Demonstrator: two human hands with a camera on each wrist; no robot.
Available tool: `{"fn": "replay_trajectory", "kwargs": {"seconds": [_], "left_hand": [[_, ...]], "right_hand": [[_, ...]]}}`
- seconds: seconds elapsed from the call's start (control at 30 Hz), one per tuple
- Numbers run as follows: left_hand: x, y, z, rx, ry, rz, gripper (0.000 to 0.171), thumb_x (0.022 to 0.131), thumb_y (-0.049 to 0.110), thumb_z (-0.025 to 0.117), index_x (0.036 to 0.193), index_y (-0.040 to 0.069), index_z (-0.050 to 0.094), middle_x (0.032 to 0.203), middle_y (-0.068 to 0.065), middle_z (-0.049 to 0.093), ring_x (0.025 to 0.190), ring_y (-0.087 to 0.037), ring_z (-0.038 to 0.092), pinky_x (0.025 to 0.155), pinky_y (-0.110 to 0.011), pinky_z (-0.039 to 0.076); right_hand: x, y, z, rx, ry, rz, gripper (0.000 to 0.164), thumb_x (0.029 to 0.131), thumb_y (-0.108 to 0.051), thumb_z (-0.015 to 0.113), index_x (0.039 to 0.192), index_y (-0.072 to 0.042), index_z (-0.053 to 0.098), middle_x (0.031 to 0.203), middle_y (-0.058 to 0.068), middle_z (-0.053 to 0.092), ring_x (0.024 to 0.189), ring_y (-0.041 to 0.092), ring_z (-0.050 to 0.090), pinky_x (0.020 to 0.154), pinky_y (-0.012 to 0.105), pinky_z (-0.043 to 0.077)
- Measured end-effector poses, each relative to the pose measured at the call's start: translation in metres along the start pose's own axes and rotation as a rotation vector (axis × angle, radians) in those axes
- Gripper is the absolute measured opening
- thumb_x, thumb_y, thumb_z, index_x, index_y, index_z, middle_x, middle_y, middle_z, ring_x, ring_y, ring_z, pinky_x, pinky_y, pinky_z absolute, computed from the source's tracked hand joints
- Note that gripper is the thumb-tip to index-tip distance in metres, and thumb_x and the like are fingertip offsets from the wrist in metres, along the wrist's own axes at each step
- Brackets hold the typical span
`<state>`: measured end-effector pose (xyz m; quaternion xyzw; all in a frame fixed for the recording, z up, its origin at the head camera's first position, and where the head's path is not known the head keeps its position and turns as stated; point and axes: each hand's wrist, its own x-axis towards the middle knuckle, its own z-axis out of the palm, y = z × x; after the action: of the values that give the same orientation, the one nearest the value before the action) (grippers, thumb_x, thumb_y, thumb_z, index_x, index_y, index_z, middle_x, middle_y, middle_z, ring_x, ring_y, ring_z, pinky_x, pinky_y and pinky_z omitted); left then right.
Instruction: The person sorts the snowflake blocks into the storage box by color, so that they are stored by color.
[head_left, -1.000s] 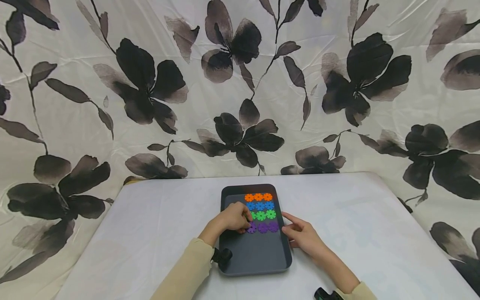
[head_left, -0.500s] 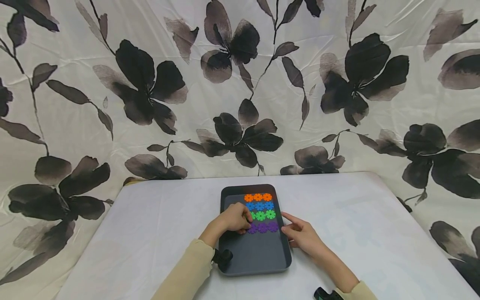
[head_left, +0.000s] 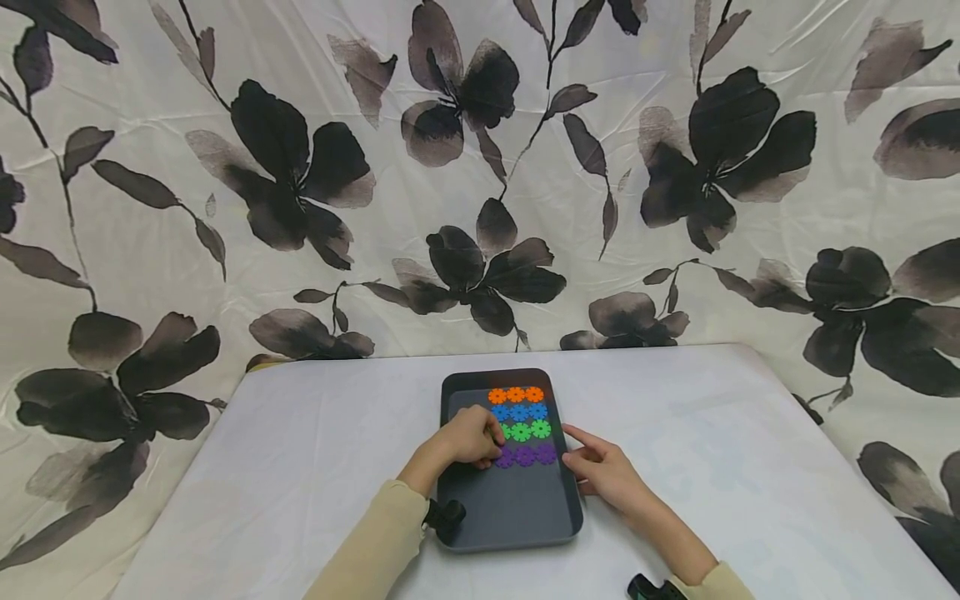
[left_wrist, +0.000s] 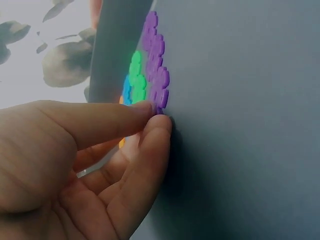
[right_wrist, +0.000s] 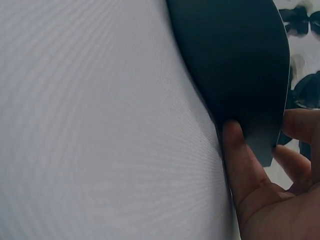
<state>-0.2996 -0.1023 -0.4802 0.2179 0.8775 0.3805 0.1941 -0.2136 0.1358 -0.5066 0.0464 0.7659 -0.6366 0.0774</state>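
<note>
A dark grey tray [head_left: 510, 517] holds rows of flower-shaped plastic pieces: orange [head_left: 515, 395], blue [head_left: 519, 412], green [head_left: 521, 432] and purple [head_left: 525, 455]. My left hand [head_left: 471, 435] is over the tray's middle, its thumb and a finger pinching the near edge of the leftmost purple flower-shaped piece [left_wrist: 159, 110], mostly hidden by the fingertips. That piece lies in line with the other purple ones. At the tray's right side my right hand [head_left: 606, 473] holds the wall, one finger against the outside and other fingertips at the rim in the right wrist view.
The tray stands on a table with a white cloth [head_left: 315, 467]. Behind the table hangs a pale curtain with dark flowers [head_left: 495, 275]. Both wrists carry small black cameras, the left one [head_left: 447, 517] above the tray's left edge.
The left fingertips shift very slightly at the leftmost purple piece. The right hand and the tray stay where they were.
</note>
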Motion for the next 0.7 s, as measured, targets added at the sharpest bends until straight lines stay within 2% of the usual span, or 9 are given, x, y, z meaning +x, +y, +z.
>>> {"fn": "replay_trajectory", "kwargs": {"seconds": [0.2, 0.33, 0.5, 0.7], "left_hand": [[-0.006, 0.004, -0.005, -0.052, 0.005, 0.031, 0.003, 0.086, 0.004, 0.072, 0.087, 0.004, 0.069, 0.068, -0.008, 0.064, 0.055, -0.02, 0.065, 0.052, -0.031, 0.055], [-0.018, 0.004, -0.011, -0.092, 0.023, 0.078, 0.004, 0.088, 0.008, 0.071, 0.088, 0.005, 0.068, 0.068, -0.01, 0.065, 0.055, -0.02, 0.064, 0.052, -0.031, 0.055], [-0.037, 0.002, -0.018, -0.144, 0.058, 0.127, 0.008, 0.091, 0.012, 0.067, 0.091, 0.004, 0.068, 0.073, -0.014, 0.064, 0.056, -0.021, 0.062, 0.053, -0.032, 0.054], [-0.056, -0.005, -0.022, -0.166, 0.117, 0.142, 0.016, 0.094, 0.015, 0.065, 0.097, -0.001, 0.068, 0.074, -0.005, 0.059, 0.059, -0.018, 0.06, 0.056, -0.031, 0.053]], "right_hand": [[0.0, 0.001, -0.001, 0.019, -0.016, -0.011, 0.053, 0.095, -0.015, 0.063, 0.146, -0.011, 0.046, 0.1, 0.012, 0.062, 0.081, 0.022, 0.062, 0.068, 0.038, 0.056], [0.0, 0.003, 0.001, 0.031, -0.04, -0.023, 0.055, 0.095, -0.015, 0.064, 0.146, -0.009, 0.045, 0.1, 0.013, 0.063, 0.082, 0.022, 0.062, 0.069, 0.038, 0.057], [-0.001, 0.002, 0.001, 0.017, -0.032, -0.021, 0.055, 0.094, -0.019, 0.065, 0.146, -0.011, 0.046, 0.101, 0.012, 0.063, 0.082, 0.022, 0.063, 0.069, 0.037, 0.057], [-0.001, 0.001, 0.001, 0.005, -0.014, -0.023, 0.053, 0.095, -0.019, 0.064, 0.145, -0.012, 0.047, 0.102, 0.013, 0.061, 0.082, 0.023, 0.063, 0.068, 0.036, 0.056]]}}
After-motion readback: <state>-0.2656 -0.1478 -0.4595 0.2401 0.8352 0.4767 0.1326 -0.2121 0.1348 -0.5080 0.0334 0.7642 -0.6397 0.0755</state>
